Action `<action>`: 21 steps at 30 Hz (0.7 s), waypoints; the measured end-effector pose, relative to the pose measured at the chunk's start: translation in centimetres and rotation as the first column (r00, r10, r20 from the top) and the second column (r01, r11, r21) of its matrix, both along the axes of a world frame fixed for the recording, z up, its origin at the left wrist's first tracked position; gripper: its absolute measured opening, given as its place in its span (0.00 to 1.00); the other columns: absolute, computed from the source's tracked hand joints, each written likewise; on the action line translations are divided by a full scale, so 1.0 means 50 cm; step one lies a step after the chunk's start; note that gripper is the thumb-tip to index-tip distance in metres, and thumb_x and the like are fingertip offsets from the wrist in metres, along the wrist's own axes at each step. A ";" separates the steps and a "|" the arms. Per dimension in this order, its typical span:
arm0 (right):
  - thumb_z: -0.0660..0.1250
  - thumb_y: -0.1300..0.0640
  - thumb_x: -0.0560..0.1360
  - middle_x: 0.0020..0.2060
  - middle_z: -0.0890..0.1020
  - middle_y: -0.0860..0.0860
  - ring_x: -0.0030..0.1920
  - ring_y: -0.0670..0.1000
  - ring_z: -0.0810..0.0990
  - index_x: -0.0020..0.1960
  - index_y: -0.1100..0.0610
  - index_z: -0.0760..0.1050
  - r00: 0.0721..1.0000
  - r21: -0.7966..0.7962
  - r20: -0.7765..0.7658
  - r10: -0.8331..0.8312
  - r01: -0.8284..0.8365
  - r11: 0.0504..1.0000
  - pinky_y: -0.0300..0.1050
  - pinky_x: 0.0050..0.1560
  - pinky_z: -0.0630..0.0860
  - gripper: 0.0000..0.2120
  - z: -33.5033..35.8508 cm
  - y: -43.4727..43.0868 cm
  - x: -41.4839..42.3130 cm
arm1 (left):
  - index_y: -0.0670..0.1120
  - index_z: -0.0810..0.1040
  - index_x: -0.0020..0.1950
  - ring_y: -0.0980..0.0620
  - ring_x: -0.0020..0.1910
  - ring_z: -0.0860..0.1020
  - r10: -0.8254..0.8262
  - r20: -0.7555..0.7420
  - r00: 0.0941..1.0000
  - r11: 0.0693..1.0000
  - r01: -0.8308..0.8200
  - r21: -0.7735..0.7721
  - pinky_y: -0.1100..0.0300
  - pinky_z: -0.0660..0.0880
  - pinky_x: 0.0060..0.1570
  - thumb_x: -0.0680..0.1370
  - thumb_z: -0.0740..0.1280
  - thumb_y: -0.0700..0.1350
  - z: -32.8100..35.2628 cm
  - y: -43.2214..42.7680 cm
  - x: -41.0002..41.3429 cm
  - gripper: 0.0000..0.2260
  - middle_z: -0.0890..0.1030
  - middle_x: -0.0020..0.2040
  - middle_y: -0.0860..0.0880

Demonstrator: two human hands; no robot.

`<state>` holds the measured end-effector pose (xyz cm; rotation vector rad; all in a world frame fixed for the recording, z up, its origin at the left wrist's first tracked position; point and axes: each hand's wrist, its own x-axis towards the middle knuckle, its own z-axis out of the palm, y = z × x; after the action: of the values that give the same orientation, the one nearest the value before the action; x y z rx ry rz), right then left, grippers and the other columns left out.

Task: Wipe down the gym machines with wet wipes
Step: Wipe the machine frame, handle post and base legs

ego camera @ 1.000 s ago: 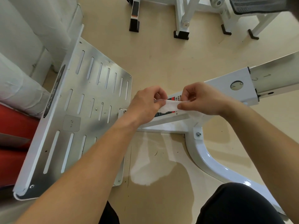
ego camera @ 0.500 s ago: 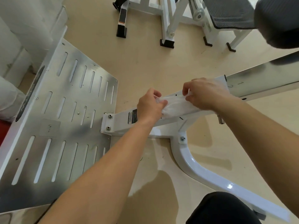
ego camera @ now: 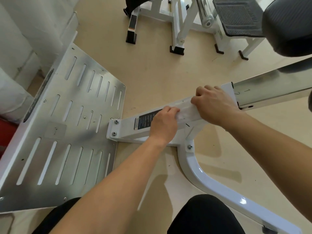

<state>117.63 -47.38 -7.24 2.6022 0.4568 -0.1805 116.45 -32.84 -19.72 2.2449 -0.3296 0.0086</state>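
Wipe laid flat on the beam, both hands on its ends; unfolding looks done and wiping looks ready to start.
The big slotted silver metal footplate (ego camera: 67, 132) fills the left of the frame, no hand on it. The white painted square steel beam (ego camera: 125, 130) runs from frame centre to the upper right. A second ago the wipe was held stretched in the air above the beam; now it lies along the beam's top face. Left hand (ego camera: 164, 124), fingers curled, pinches the wipe's left end at frame centre. Right hand (ego camera: 214, 107), fingers curled, holds down the right end. The thin white wet wipe (ego camera: 185, 112) is spread between them, touching the beam. A black printed label (ego camera: 145, 120) now shows just left of the left hand.
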 end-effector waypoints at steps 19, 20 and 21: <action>0.41 0.40 0.76 0.77 0.61 0.64 0.78 0.61 0.61 0.77 0.64 0.62 0.984 -0.106 -0.177 -0.016 -0.003 0.994 0.57 0.76 0.56 0.40 -0.062 -0.005 -0.100 | 0.36 0.46 0.80 0.45 0.81 0.43 -0.259 0.006 0.966 0.943 0.252 0.219 0.51 0.45 0.79 0.80 0.31 0.62 -0.072 -0.016 -0.058 0.38 0.46 0.81 0.38; 0.35 0.40 0.74 0.78 0.56 0.62 0.79 0.60 0.56 0.79 0.63 0.56 0.985 -0.122 -0.171 -0.015 -0.006 0.993 0.56 0.77 0.53 0.42 -0.055 -0.003 -0.081 | 0.37 0.46 0.80 0.46 0.81 0.44 -0.269 0.005 0.963 0.943 0.262 0.206 0.51 0.45 0.79 0.80 0.31 0.63 -0.076 -0.014 -0.031 0.38 0.46 0.81 0.39; 0.29 0.40 0.71 0.80 0.49 0.60 0.81 0.58 0.50 0.81 0.62 0.48 0.982 -0.142 -0.186 -0.022 -0.005 0.990 0.54 0.78 0.49 0.44 -0.047 -0.001 -0.059 | 0.38 0.46 0.80 0.47 0.81 0.44 -0.277 -0.012 0.961 0.943 0.274 0.189 0.51 0.45 0.79 0.81 0.33 0.63 -0.079 -0.010 -0.002 0.37 0.46 0.82 0.40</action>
<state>114.68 -47.45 -9.60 2.4576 0.4801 -0.4475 116.35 -33.33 -23.65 2.3669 -0.6761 -0.1606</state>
